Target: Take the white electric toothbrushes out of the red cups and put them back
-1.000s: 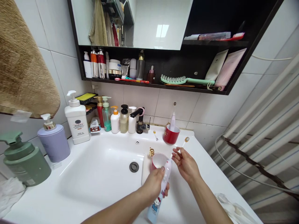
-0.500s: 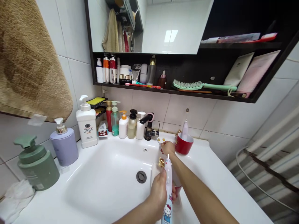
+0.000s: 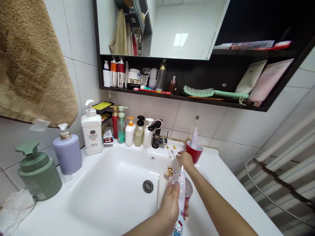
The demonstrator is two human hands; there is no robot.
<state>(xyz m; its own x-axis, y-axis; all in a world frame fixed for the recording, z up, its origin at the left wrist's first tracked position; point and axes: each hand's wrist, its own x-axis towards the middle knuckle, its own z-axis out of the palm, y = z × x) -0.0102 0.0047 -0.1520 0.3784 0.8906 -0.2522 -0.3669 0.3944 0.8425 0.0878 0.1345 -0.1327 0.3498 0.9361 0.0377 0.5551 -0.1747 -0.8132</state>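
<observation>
My left hand is wrapped round a pale electric toothbrush handle with a cartoon cat on it, its bare metal shaft pointing up. Beyond it, my right hand has its fingers pressed together beside the red cup. Something small and pale is at those fingertips, too small to make out. A small brush head lies on the sink's back ledge, and a yellow piece is near it. Behind the handle, a second red cup is partly hidden.
Left of the black faucet stand several pump bottles. The white basin fills the middle. Another toothbrush stands in the upright red cup. A gold ornament sits by the basin's right edge. A dark shelf hangs above.
My right hand has moved slightly right, uncovering more of the brush head on the ledge. My left hand and the handle have shifted a little right, and more of the second cup shows.
</observation>
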